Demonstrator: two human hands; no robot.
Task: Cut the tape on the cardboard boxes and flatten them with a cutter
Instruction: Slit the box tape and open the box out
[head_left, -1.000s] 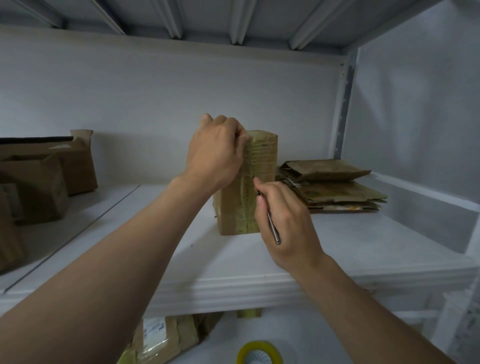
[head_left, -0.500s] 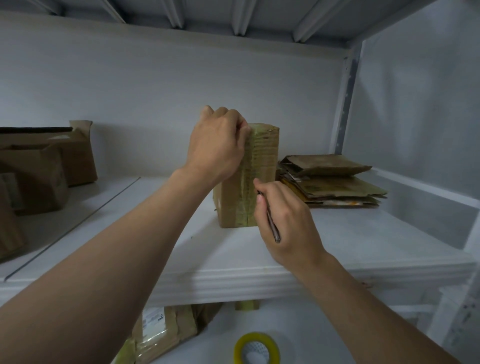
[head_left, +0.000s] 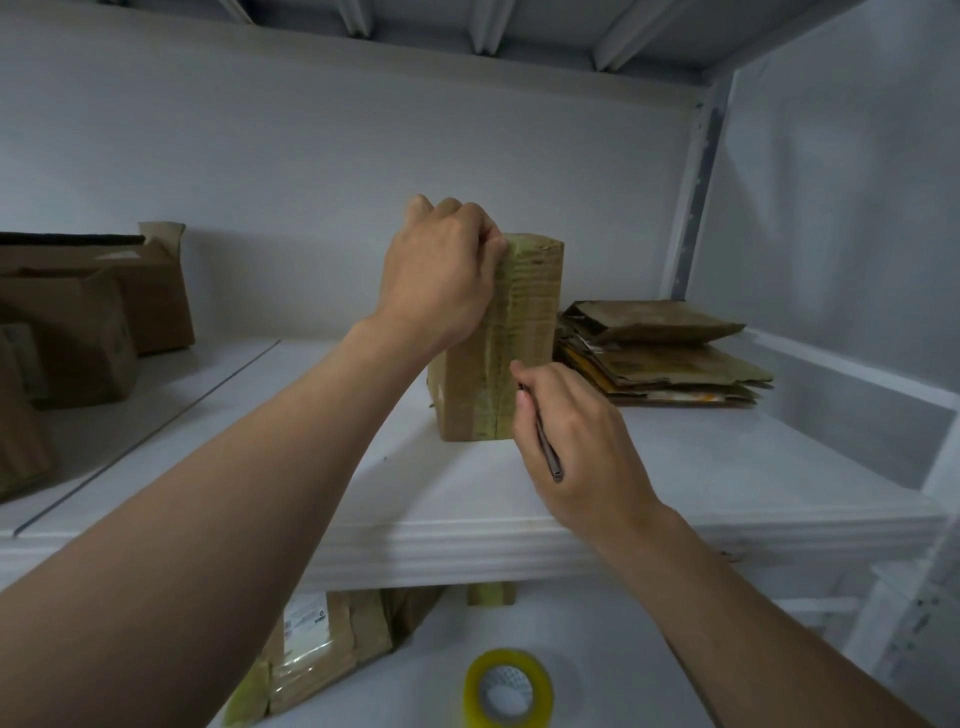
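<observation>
- Shelf (head_left: 675, 467): both hands work above its front part; the camera has dipped slightly and nothing on the board has shifted.
- Unflattened boxes (head_left: 78, 322): well out past the left forearm, untouched. Judging by these, a fair share of the job is left.
- Cardboard box (head_left: 530, 312): stands on end between the two hands on the shelf, in the same spot as a second ago.
- Flattened stack (head_left: 660, 358): just beyond the right hand, behind the box. Looks like finished work.
- Left hand (head_left: 441, 280): fingers curled over the box's top near corner, clamping it upright; grip unchanged.
- Right hand (head_left: 576, 441): wrapped around the cutter like a pen. It has slid from about mid-height to the lower third of the box.
- Tape roll (head_left: 506, 688): one level down, below and between the wrists, idle.
- Tape strip (head_left: 501, 322): runs down the near edge; a dark line below the thumb suggests a slit, not certain.
- Cutter (head_left: 543, 436): blade tip hidden by the thumb, so contact can't be confirmed. My read: the stroke is nearly at the bottom, and the flaps come next.
</observation>
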